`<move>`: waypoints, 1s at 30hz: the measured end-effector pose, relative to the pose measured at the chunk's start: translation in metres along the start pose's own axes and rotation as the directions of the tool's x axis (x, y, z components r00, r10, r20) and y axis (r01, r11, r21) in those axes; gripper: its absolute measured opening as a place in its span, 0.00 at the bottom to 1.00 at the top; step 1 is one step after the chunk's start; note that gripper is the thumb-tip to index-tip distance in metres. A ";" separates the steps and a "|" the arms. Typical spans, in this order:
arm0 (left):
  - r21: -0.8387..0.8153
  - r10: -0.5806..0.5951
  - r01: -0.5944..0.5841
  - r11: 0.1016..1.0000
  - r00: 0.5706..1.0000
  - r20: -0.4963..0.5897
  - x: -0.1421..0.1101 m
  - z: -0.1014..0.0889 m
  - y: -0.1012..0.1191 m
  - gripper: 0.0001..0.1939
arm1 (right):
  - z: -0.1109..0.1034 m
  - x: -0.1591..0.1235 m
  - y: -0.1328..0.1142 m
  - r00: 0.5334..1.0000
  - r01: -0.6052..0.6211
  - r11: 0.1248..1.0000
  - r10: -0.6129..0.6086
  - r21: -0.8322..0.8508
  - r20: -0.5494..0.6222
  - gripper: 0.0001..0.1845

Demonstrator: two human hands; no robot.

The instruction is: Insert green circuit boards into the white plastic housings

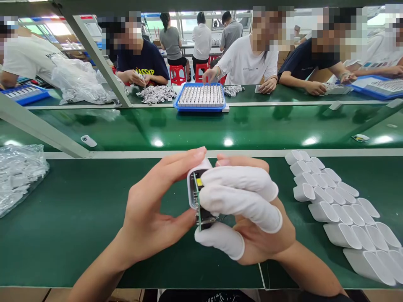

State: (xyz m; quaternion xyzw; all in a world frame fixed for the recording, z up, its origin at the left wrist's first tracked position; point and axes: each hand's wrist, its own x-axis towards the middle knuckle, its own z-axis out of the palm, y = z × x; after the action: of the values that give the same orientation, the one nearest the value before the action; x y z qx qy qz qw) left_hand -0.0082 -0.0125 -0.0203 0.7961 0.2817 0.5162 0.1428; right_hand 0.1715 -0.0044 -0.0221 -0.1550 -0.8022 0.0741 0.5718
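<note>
- The left hand [151, 209] has its fingers clamped on a white shell [192, 184].
- The right hand [248, 209] pinches the circuit board [201, 209], part-way in, not yet seated.
- Right of the fingers, rows of empty shells [340, 209] wait on the worktop [78, 218].

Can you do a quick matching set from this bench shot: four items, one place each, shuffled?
Items:
1. white shell
2. row of white shells
3. blue tray
4. clear plastic bags

Places:
A. far bench, centre
B. near mat, left edge
C. between left hand and right hand
D. near mat, right side

Pairs: 1-C, 2-D, 3-A, 4-B
</note>
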 end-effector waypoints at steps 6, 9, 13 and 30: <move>0.014 0.001 0.000 1.000 0.999 -0.043 0.000 0.007 -0.011 0.36 | 0.010 -0.005 0.006 0.961 -0.270 0.951 0.276 0.152 -0.020 0.18; 0.074 0.015 -0.009 0.997 0.996 -0.084 0.002 0.010 -0.016 0.36 | 0.010 -0.005 0.007 0.833 -0.539 0.708 0.527 0.457 0.166 0.30; 0.299 0.149 -0.113 0.948 0.984 -0.102 0.005 0.013 -0.019 0.32 | 0.011 -0.002 0.012 0.686 -0.675 0.356 0.625 0.646 0.372 0.35; 0.527 0.227 -0.046 0.849 0.931 -0.284 0.003 0.027 -0.032 0.19 | 0.031 -0.021 0.021 0.963 -0.217 0.975 0.221 0.047 -0.152 0.23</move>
State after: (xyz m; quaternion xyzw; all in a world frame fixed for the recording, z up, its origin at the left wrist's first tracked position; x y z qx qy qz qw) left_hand 0.0077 0.0168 -0.0462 0.7235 0.3704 0.5597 -0.1614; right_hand 0.1524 0.0099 -0.0570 -0.2393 -0.7319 0.1365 0.6233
